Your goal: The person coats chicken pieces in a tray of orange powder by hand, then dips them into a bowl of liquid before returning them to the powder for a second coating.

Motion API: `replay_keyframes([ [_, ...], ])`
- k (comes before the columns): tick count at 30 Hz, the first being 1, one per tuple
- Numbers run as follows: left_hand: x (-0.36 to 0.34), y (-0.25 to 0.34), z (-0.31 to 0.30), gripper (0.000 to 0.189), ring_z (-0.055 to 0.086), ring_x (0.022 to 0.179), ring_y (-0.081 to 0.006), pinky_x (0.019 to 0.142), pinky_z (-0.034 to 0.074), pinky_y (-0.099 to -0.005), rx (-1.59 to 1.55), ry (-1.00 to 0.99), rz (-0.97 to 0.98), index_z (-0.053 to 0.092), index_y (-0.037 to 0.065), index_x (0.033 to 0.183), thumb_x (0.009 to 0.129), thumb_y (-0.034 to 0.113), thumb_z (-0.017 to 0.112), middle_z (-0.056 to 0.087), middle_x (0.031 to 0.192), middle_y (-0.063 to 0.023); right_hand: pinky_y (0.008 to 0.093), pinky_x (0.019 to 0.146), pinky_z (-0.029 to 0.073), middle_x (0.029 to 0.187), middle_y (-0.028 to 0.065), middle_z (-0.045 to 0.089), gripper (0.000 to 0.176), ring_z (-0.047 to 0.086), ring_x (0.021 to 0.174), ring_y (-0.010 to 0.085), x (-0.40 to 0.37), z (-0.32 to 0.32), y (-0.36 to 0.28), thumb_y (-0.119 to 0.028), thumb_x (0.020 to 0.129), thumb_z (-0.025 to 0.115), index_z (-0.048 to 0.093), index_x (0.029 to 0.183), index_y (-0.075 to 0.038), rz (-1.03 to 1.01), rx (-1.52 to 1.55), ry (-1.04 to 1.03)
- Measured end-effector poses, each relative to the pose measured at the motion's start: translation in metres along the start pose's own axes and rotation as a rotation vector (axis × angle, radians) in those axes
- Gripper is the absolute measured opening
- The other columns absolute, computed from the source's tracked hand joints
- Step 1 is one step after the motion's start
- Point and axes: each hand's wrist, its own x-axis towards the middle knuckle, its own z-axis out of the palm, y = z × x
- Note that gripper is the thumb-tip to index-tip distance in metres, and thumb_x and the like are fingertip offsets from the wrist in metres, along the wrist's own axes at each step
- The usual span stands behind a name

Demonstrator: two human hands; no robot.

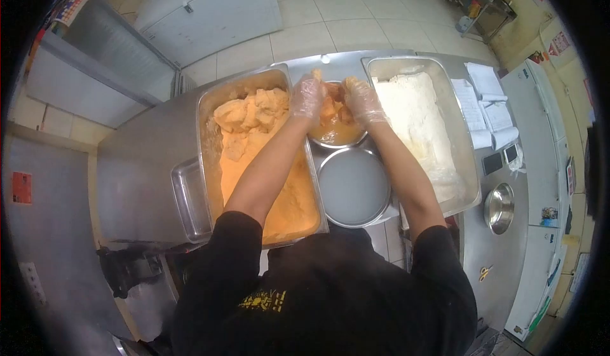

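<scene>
Both hands wear clear plastic gloves and are over a round metal bowl (pixel 338 145) of orange-brown liquid. My left hand (pixel 307 100) is curled at the bowl's left side, and my right hand (pixel 364 102) is curled at its right. Between them is wet reddish-brown raw meat (pixel 333 95), which both hands seem to grip; the fingertips are partly hidden. To the left, a deep metal tray (pixel 206 114) holds orange breading powder (pixel 279 206) with coated lumps (pixel 251 114) on top. A tray (pixel 469 178) of white flour (pixel 413 117) is on the right.
Nearest my body is a round pan (pixel 354 187) of cloudy liquid. A smaller metal tray (pixel 185 197) sits left. Papers (pixel 486 102), a phone (pixel 492 163), a steel bowl (pixel 499 208) and yellow-handled scissors (pixel 485 273) lie right. A white chest freezer (pixel 216 19) stands beyond the counter.
</scene>
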Motion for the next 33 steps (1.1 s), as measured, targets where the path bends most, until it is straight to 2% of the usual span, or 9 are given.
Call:
replay_keyframes([
  [7, -0.006, 0.026, -0.048, 0.030, 0.070, 0.105, -0.0438, 0.089, 0.057, -0.0501, -0.041, 0.061, 0.041, 0.066, 0.002, 0.118, 0.093, 0.017, 0.073, 0.071, 0.113, -0.0252, 0.0511, 0.082, 0.058, 0.099, 0.0220, 0.074, 0.015, 0.072, 0.093, 0.0418, -0.006, -0.031, -0.034, -0.013, 0.095, 0.060, 0.072, 0.104, -0.011, -0.043, 0.088, 0.112],
  [8, -0.009, 0.032, -0.055, 0.028, 0.070, 0.105, -0.0436, 0.089, 0.057, -0.0500, -0.052, 0.088, 0.040, 0.067, 0.002, 0.116, 0.093, 0.017, 0.073, 0.070, 0.113, -0.0250, 0.0507, 0.083, 0.058, 0.100, 0.0219, 0.074, 0.014, 0.072, 0.094, 0.0414, -0.001, -0.022, -0.023, -0.013, 0.095, 0.062, 0.071, 0.104, -0.010, 0.042, 0.101, 0.058],
  [11, -0.008, 0.013, -0.025, 0.027, 0.069, 0.103, -0.0438, 0.088, 0.057, -0.0499, 0.088, 0.095, 0.110, 0.066, 0.002, 0.115, 0.094, 0.017, 0.072, 0.070, 0.111, -0.0246, 0.0505, 0.083, 0.058, 0.100, 0.0220, 0.074, 0.013, 0.072, 0.094, 0.0420, -0.001, -0.003, -0.012, -0.014, 0.094, 0.062, 0.071, 0.104, -0.011, 0.021, 0.036, 0.129],
  [14, -0.010, 0.005, -0.011, 0.029, 0.069, 0.101, -0.0436, 0.087, 0.057, -0.0502, -0.018, 0.061, 0.091, 0.065, 0.002, 0.118, 0.095, 0.018, 0.071, 0.070, 0.108, -0.0243, 0.0501, 0.083, 0.057, 0.099, 0.0225, 0.073, 0.014, 0.072, 0.095, 0.0428, -0.005, -0.005, -0.020, -0.013, 0.094, 0.062, 0.071, 0.104, -0.011, 0.126, -0.039, -0.048],
  [19, -0.009, 0.021, -0.042, 0.027, 0.069, 0.102, -0.0443, 0.087, 0.057, -0.0513, -0.082, 0.110, 0.073, 0.065, 0.002, 0.115, 0.096, 0.021, 0.070, 0.071, 0.106, -0.0246, 0.0504, 0.084, 0.057, 0.100, 0.0235, 0.073, 0.014, 0.071, 0.097, 0.0435, 0.005, -0.008, -0.011, -0.013, 0.095, 0.061, 0.070, 0.105, -0.010, 0.067, 0.296, 0.082],
  [21, -0.013, 0.022, -0.042, 0.026, 0.069, 0.102, -0.0448, 0.086, 0.056, -0.0516, -0.100, 0.104, 0.065, 0.064, 0.002, 0.114, 0.096, 0.021, 0.069, 0.071, 0.105, -0.0251, 0.0502, 0.084, 0.056, 0.100, 0.0236, 0.073, 0.014, 0.071, 0.097, 0.0431, -0.001, -0.006, -0.007, -0.013, 0.095, 0.061, 0.070, 0.105, -0.009, 0.058, 0.272, 0.086],
  [26, -0.014, 0.008, -0.013, 0.025, 0.069, 0.098, -0.0461, 0.083, 0.055, -0.0523, -0.048, 0.166, 0.116, 0.062, 0.003, 0.113, 0.096, 0.020, 0.069, 0.070, 0.103, -0.0259, 0.0496, 0.082, 0.057, 0.099, 0.0231, 0.073, 0.014, 0.072, 0.095, 0.0418, -0.006, -0.005, -0.027, -0.011, 0.094, 0.061, 0.071, 0.104, -0.008, 0.105, -0.134, 0.004],
  [29, -0.011, 0.013, -0.025, 0.025, 0.069, 0.097, -0.0461, 0.083, 0.055, -0.0524, -0.173, 0.168, 0.085, 0.062, 0.004, 0.113, 0.096, 0.022, 0.069, 0.071, 0.102, -0.0252, 0.0509, 0.083, 0.057, 0.099, 0.0238, 0.072, 0.015, 0.072, 0.096, 0.0423, -0.002, -0.015, -0.027, -0.011, 0.095, 0.061, 0.071, 0.106, -0.008, 0.057, 0.085, 0.070],
  [33, -0.010, 0.022, -0.043, 0.026, 0.070, 0.097, -0.0455, 0.083, 0.056, -0.0524, -0.120, 0.172, 0.104, 0.061, 0.004, 0.112, 0.095, 0.021, 0.070, 0.071, 0.101, -0.0242, 0.0524, 0.085, 0.057, 0.101, 0.0242, 0.072, 0.015, 0.072, 0.098, 0.0432, -0.005, -0.026, -0.041, -0.013, 0.096, 0.061, 0.071, 0.107, -0.009, -0.009, 0.036, 0.147],
])
